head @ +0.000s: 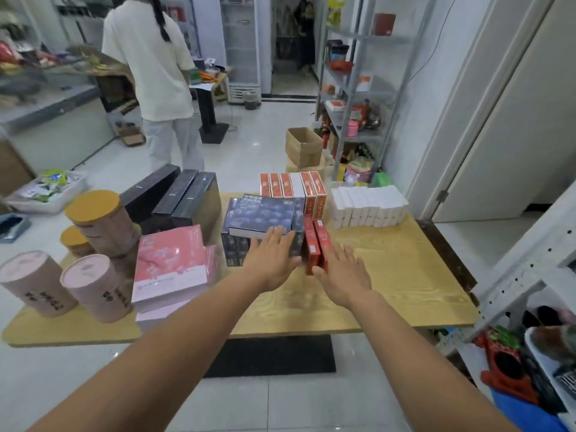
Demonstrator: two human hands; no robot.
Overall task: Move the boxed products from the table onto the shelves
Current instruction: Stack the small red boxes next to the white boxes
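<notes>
Table (405, 275) at mid-frame, where the left hand (274, 260) lies flat-fingered against dark blue boxes (265, 213) and the right hand (343, 275), fingers straight, touches two red boxes (314, 241).

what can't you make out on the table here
Head view:
- Lower front of the dark blue boxes: hidden by the left hand.
- Whether the right hand touches the red boxes: hand covers it.
- Print on the pink tubes: blurred.
- The near shelf: cut by right edge.
</notes>
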